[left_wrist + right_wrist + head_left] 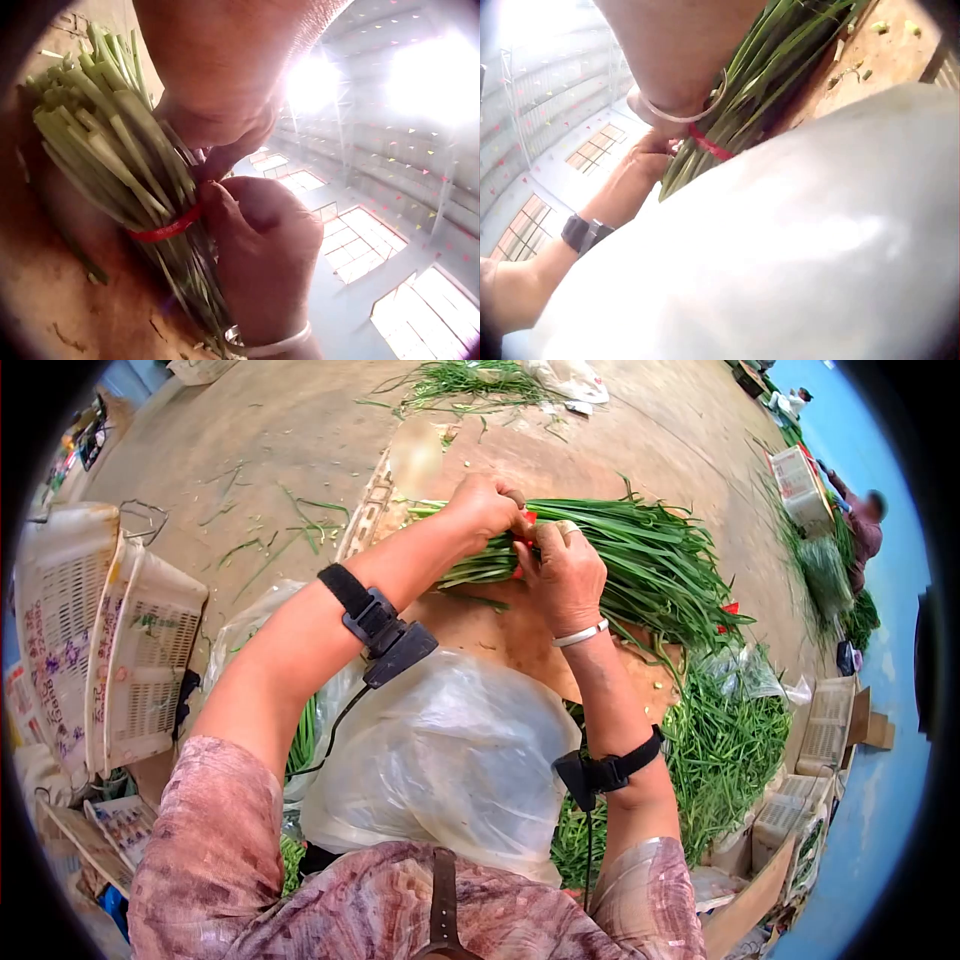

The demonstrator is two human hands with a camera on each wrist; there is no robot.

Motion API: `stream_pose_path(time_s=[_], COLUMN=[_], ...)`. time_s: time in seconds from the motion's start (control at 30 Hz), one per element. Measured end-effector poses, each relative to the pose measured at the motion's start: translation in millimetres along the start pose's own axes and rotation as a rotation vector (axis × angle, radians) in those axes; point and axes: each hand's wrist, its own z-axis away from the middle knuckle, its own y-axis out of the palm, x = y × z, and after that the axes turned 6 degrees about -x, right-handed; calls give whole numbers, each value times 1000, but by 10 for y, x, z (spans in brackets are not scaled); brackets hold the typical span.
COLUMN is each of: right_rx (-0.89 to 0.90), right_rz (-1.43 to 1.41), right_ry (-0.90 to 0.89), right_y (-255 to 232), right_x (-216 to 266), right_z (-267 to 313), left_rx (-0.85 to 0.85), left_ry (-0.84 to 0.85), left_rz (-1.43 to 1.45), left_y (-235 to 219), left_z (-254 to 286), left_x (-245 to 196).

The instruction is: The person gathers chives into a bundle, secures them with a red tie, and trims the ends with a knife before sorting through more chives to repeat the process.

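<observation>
A thick bunch of long green garlic chives (640,550) lies across a wooden board (640,680), cut stalk ends to the left. Around its stalks runs a narrow red tie (166,229). My left hand (484,510) bends over the top of the bunch, its fingertips pinching at the tie. Close against it, my right hand (568,575), with a ring and a white bracelet, pinches the tie between thumb and finger. The left wrist view shows both sets of fingertips meeting at the tie's upper end. Clear plastic sheeting (440,750) covers the lap.
Loose greens (730,740) are heaped to the right of the board. White plastic crates (155,650) stand at the left. More greens (465,382) and a white bag (568,378) lie on the floor ahead. Another person (862,545) is by the blue wall.
</observation>
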Motion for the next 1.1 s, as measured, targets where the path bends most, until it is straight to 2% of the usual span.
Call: stream_pose_path(time_s=[0.13, 0.3, 0.47, 0.53, 0.6, 0.7, 0.77, 0.83, 0.87, 0.93, 0.97, 1.03, 1.1], right_rx=[-5, 8, 0, 0, -72, -39, -6, 26, -8, -35, -32, -84, -66], right_rz=[69, 137, 179, 159, 158, 181, 175, 164, 121, 80, 83, 21, -19], right_ry=[-30, -195, -212, -186, -235, -303, -266, -234, -228, -207, -203, -191, -163], right_y=[31, 31, 129, 146, 170, 205, 226, 217, 179, 135, 129, 129, 105], right_x=[7, -18, -51, -41, -44, -74, -100, -106, -93, -88, -96, -90, -82], right_z=[-11, -18, 6, -3, -23, -78, -99, -120, -135, -136, -117, -97, -62], left_rx=[7, -49, -139, -118, -104, -57, -27, -114, -118, -85, -80, -82, -90], left_ry=[-91, -76, -30, -65, -93, -135, -146, 44, 44, 299, 295, 557, 626], left_rz=[65, 5, 25, 43, 37, 33, 30, -94, -96, -270, -269, -409, -378], left_y=[5, 23, 43, 37, 31, 13, 11, 14, -2, -14, 0, 9, 33], left_z=[-63, -159, -263, -282, -297, -336, -305, -144, -91, 23, 83, 178, 152], left_x=[2, 61, 132, 131, 123, 118, 95, -17, -49, -95, -123, -171, -77])
